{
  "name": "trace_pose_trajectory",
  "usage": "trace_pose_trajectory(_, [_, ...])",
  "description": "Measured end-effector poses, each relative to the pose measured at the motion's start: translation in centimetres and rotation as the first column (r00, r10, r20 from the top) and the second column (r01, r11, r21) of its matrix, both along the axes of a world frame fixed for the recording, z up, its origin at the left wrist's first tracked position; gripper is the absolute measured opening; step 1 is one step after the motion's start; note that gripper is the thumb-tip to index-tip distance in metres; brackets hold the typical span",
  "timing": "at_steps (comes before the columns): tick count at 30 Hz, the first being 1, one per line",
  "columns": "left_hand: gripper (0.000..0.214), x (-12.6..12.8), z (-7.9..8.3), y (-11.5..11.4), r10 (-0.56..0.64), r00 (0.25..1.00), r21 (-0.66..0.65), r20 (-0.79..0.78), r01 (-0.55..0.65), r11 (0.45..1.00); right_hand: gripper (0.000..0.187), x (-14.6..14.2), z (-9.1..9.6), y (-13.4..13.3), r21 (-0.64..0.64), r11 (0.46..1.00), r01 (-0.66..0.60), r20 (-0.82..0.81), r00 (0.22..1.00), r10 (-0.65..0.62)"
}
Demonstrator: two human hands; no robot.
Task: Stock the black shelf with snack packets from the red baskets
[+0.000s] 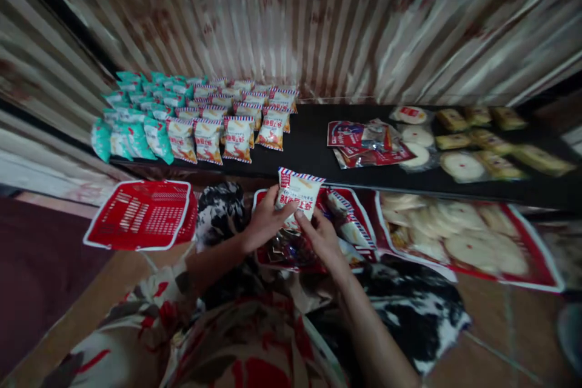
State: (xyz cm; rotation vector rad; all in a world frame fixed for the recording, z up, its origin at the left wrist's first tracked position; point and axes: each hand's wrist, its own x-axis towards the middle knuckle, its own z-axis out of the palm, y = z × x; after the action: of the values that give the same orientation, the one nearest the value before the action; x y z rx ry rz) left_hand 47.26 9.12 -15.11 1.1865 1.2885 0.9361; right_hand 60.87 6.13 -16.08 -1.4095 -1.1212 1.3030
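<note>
Both my hands hold one small snack bag [297,194], white with red print and a red-and-blue striped top edge. It is upright over a red basket [370,224] between my knees. My left hand [269,218] grips the bag's left side, and my right hand [322,236] pinches its lower right. Inside that basket are more striped snack bags [350,218] and some dark, shiny packets [291,248]. Matching snack bags [239,139] stand in rows on the black shelf [309,133] ahead, beside rows of teal bags [131,136].
On the shelf's right lie red packets [364,139], round white packaged pieces [461,165] and yellow-wrapped packs [491,140]. A red basket [182,224] sits at lower left. Another basket [541,248] at right holds round pale pieces [477,248]. A striped curtain [318,24] hangs behind the shelf.
</note>
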Motion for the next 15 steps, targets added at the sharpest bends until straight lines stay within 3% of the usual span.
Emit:
trace_pose_trajectory(9, [0.046, -1.3, -0.3, 1.5, -0.015, 0.998, 0.081, 0.054, 0.011, 0.997, 0.049, -1.0, 0.5, 2.3, -0.015, 1.0, -0.012, 0.024, 1.0, 0.012])
trace_pose_trajectory(15, [0.052, -1.7, -1.9, 3.5, 0.032, 0.996, 0.117, -0.082, -0.022, 0.993, 0.046, -1.4, 0.0, 4.7, -0.018, 1.0, -0.004, 0.048, 0.999, 0.005])
